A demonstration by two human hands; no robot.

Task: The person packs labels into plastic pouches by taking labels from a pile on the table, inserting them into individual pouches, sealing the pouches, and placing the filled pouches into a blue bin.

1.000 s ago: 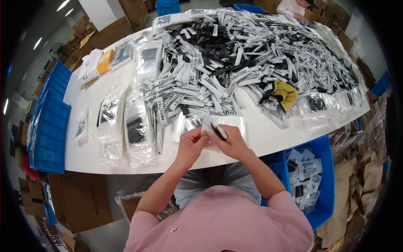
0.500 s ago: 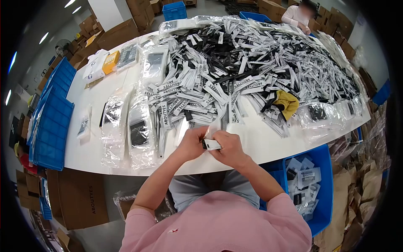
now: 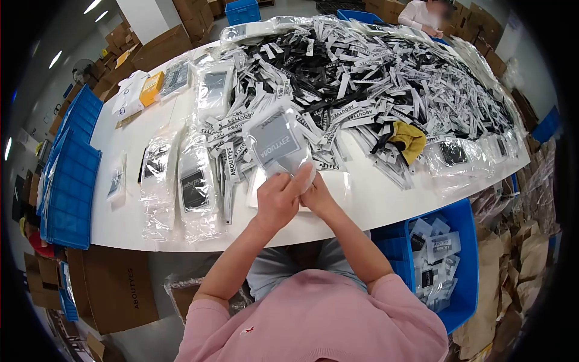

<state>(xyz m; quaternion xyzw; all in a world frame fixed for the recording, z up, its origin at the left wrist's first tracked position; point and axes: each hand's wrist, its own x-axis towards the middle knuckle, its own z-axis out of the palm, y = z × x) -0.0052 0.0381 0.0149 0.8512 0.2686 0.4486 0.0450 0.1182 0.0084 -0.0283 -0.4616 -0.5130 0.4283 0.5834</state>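
Note:
A clear plastic bag with a grey printed panel (image 3: 274,145) stands up in front of me, tilted over the table edge. My left hand (image 3: 277,199) is closed on its lower edge. Close against it, my right hand (image 3: 315,192) grips the bag's lower right corner; some of its fingers are hidden. Whatever lies inside the bag cannot be made out. Just beyond it spreads a large heap of white and black printed strips (image 3: 392,78). Under and beside the hands, more clear plastic (image 3: 335,181) lies on the white table (image 3: 136,223).
Stacks of clear bags (image 3: 194,187) lie to the left, near an orange box (image 3: 151,88). A yellow cloth-like item (image 3: 408,142) rests on the heap's right side. A blue bin (image 3: 464,259) below the table holds filled bags. Across the table sits another person (image 3: 422,17).
My hands have brought the clear bag upright, its printed panel now facing me. The small white-and-black strip bundle seen between my hands earlier is out of sight.

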